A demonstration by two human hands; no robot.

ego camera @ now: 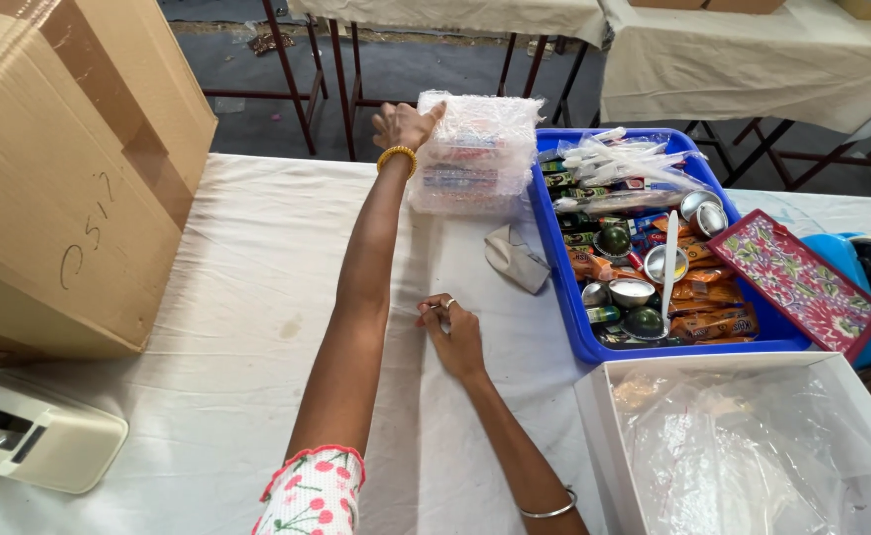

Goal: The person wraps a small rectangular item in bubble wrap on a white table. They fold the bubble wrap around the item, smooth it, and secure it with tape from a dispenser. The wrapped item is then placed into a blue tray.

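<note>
One head-worn view — looking steeply down and forward over the white table [237,327], close in.
</note>
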